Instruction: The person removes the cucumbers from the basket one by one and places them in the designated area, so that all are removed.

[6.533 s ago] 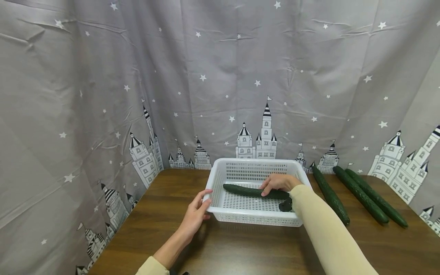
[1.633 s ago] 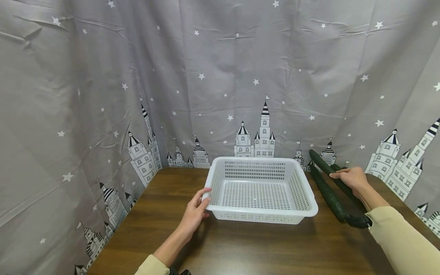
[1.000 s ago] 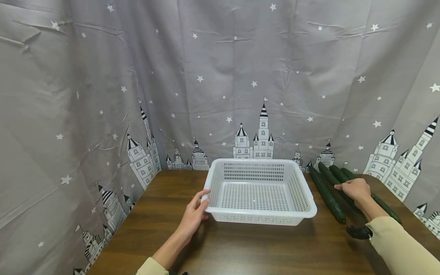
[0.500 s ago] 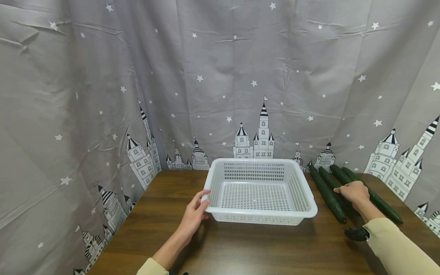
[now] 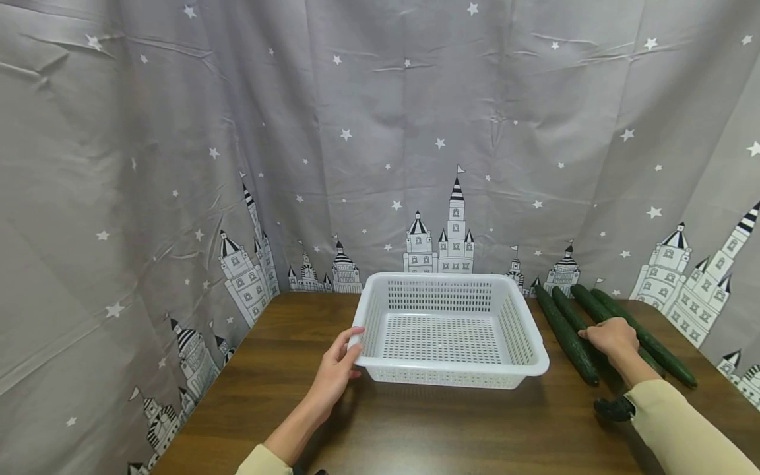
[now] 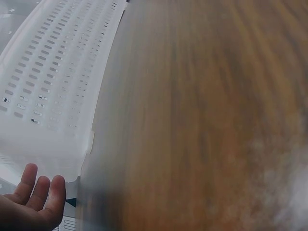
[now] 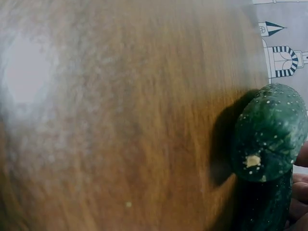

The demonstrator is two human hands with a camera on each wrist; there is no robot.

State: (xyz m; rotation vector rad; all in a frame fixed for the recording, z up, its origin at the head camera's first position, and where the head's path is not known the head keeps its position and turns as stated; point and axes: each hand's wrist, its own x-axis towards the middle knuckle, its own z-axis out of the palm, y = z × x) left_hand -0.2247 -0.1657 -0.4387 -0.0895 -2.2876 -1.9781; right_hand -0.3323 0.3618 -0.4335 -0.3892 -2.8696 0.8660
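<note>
A white slotted plastic basket [image 5: 448, 364] sits on the wooden table, its bare floor showing. My left hand [image 5: 334, 366] grips the basket's near left corner, thumb at the rim and fingers under it. In the left wrist view, curled fingertips [image 6: 57, 192] show beside the basket wall [image 6: 48, 72]. To the right, my right hand [image 5: 611, 340] holds a dark green cucumber [image 5: 567, 307] lying on the table. Its near part is hidden under the hand. A blunt cucumber end [image 7: 269, 134] fills the right side of the right wrist view, with the right hand's fingers [image 7: 301, 190] partly visible behind it.
Left of the held cucumber lies another cucumber [image 5: 567, 340]. Two more, a nearer cucumber [image 5: 590, 305] and an outer cucumber [image 5: 650, 343], lie to its right. A grey curtain [image 5: 380, 132] with stars and castles hangs behind the table [image 5: 415, 429].
Earlier my right hand held a cucumber inside the basket. It then carried it right and lowered it among the other cucumbers, shifting slightly nearer since. My left hand stays on the basket corner.
</note>
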